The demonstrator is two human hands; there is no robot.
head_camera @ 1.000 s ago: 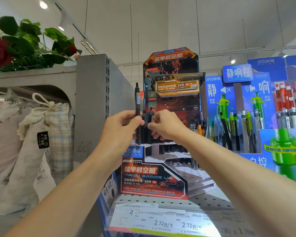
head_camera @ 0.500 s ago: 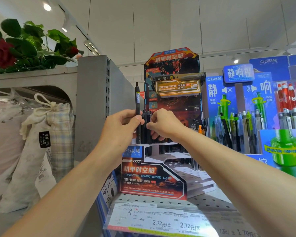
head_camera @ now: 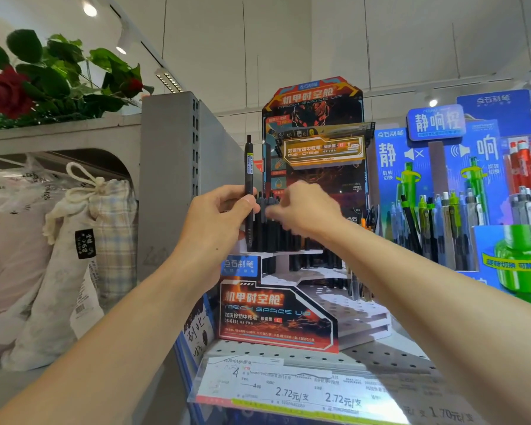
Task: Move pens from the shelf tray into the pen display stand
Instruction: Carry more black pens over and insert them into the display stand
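A red and black pen display stand [head_camera: 276, 314] sits on the shelf, with stepped white tiers full of holes. Several black pens [head_camera: 276, 237] stand upright in its top tier. My left hand [head_camera: 215, 222] grips one black pen [head_camera: 249, 167] upright at the left end of that row, its clicker end high above my thumb. My right hand [head_camera: 304, 210] is blurred, fingers curled at the tops of the standing pens; whether it holds one is unclear. No shelf tray is in sight.
A grey shelf upright [head_camera: 172, 179] stands just left of the stand. Blue displays with green and white pens [head_camera: 442, 222] crowd the right. Price labels [head_camera: 288, 391] line the perforated shelf [head_camera: 380, 357] edge. Cloth bags [head_camera: 83, 256] and a fake rose [head_camera: 6, 90] fill the left.
My right hand has shifted slightly right and up along the pen tops and is now blurred. The left hand keeps the tall pen in the same place.
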